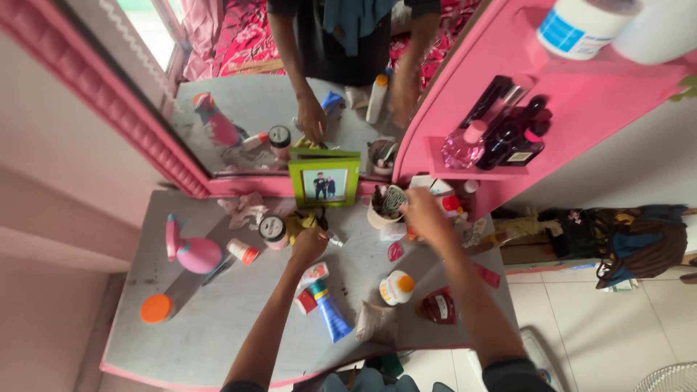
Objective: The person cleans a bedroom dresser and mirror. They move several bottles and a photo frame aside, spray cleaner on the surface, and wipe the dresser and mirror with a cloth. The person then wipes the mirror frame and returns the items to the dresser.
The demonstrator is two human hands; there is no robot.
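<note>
My left hand (308, 245) rests on the grey dressing-table top (210, 319), fingers closed around a small yellow item (299, 225) just below a green photo frame (324, 182). A round jar with a dark lid (272, 229) stands just left of that hand. My right hand (426, 215) reaches toward a cup (382, 205) holding brushes and a comb, with small bottles and boxes (449, 202) behind it; what the fingers touch is unclear. A mirror (276, 120) at the back shows both arms reflected.
A pink spray bottle (190, 252), an orange lid (156, 308), a blue tube (330, 312), a white bottle with orange cap (396, 287), a red pouch (438, 305) and a crumpled packet (377, 323) lie about. A pink shelf (472, 163) holds perfume bottles (501, 134). Clothes (624, 236) are piled at right.
</note>
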